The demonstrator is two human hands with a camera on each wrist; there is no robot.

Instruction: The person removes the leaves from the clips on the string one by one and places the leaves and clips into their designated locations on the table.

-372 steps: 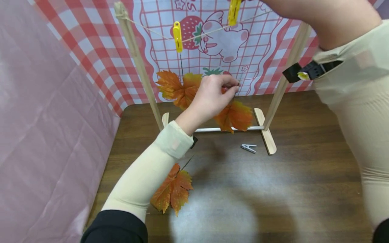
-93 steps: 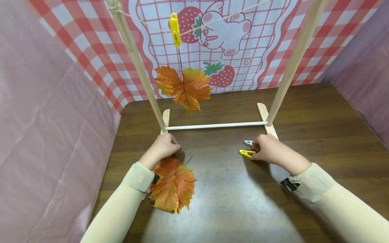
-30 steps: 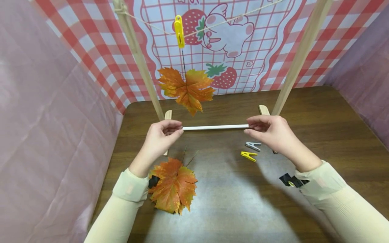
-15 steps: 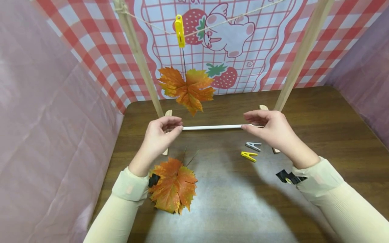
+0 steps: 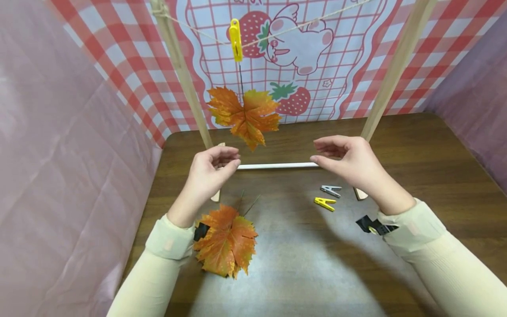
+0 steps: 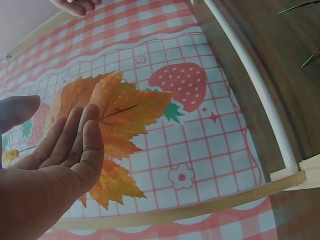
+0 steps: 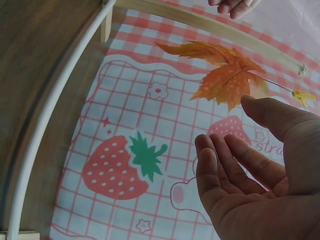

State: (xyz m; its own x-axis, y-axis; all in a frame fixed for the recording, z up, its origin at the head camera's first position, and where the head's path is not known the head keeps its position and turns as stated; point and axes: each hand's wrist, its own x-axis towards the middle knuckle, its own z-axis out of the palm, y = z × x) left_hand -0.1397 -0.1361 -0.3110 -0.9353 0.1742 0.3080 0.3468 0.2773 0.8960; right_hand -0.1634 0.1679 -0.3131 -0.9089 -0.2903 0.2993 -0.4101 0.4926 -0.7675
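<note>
Hovering seemingly clear of the slim white rod (image 5: 277,166), fingers loosely parted, left hand (image 5: 209,171) and right hand (image 5: 352,160) could, raised carelessly, jostle the jagged orange leaf (image 5: 246,115) above it.

The left hand (image 5: 207,172) and right hand (image 5: 352,159) hover higher than moments ago; a yellow clip (image 5: 325,204) now lies loose below the right.

head cam above, fwd/down at table (image 5: 293,246), L+R wrist cams close, facing backdrop (image 6: 217,145), both sharing hung leaf (image 7: 227,75)
</note>
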